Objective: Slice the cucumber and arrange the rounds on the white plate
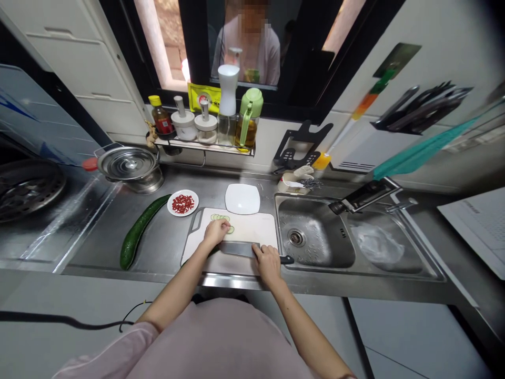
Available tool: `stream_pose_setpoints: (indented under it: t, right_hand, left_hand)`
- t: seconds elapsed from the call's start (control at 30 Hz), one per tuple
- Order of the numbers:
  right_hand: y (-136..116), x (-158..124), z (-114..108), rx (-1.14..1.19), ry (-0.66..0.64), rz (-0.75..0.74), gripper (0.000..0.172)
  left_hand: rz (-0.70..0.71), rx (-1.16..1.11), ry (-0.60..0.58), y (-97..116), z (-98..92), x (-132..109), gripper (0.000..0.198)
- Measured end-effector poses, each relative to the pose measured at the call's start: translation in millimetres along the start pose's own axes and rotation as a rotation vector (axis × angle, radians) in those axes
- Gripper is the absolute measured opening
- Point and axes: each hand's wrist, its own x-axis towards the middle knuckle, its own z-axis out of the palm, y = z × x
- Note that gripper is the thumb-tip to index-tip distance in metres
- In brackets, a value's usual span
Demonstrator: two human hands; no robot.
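A white cutting board (258, 225) lies on the steel counter in front of me. My right hand (269, 264) is closed around the handle of a kitchen knife (239, 249), whose wide blade points left, flat over the board. My left hand (216, 231) is pinched at a thin cucumber slice (231, 230) above the board. Behind its fingers, a row of overlapping cucumber slices (219, 217) lies near the board's far edge. Part of a dark green cucumber piece (214, 249) shows beneath my left wrist; the rest is hidden.
A whole cucumber (140, 234) lies left of the board, near a plate of red pieces (183, 203). An empty white plate (242, 199) sits behind the board. The sink (315, 231) adjoins it on the right. A lidded pot (132, 166) and a bottle rack (205, 145) stand farther back.
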Motion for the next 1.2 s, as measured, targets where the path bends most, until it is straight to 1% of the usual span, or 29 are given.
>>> stream_pose_setpoints:
  t: [0.07, 0.17, 0.3, 0.4, 0.57, 0.7, 0.93, 1.2]
  right_hand:
    - [4.2, -3.0, 1.2, 0.002, -0.014, 0.024, 0.036]
    - [8.9, -4.8, 3.1, 0.012, -0.021, 0.054, 0.037]
    - [11.6, -4.4, 4.3, 0.028, -0.032, 0.075, 0.038]
    - [11.8, -4.0, 3.3, 0.038, -0.043, 0.081, 0.038]
    - [13.9, -3.2, 2.7, 0.047, -0.048, 0.086, 0.038]
    - [15.7, -1.7, 4.8, 0.059, -0.049, 0.081, 0.038]
    - [14.0, 1.1, 2.1, 0.066, -0.055, 0.079, 0.039]
    - [13.8, 3.8, 0.8, 0.059, -0.056, 0.072, 0.039]
  left_hand:
    - [-0.031, 0.017, 0.035, -1.1, 2.3, 11.9, 0.015]
    - [-0.039, 0.058, 0.057, -1.5, 3.6, 28.7, 0.015]
    - [-0.007, 0.121, 0.045, -1.8, 4.1, 45.8, 0.014]
    - [0.028, 0.162, 0.032, -2.8, 5.6, 53.4, 0.016]
    - [0.046, 0.195, 0.039, -6.0, 9.2, 58.7, 0.022]
    - [0.113, 0.192, 0.035, -9.0, 10.9, 60.6, 0.025]
    - [0.187, 0.246, 0.055, -10.8, 11.3, 63.0, 0.021]
    - [0.157, 0.316, 0.058, -10.1, 9.4, 63.4, 0.017]
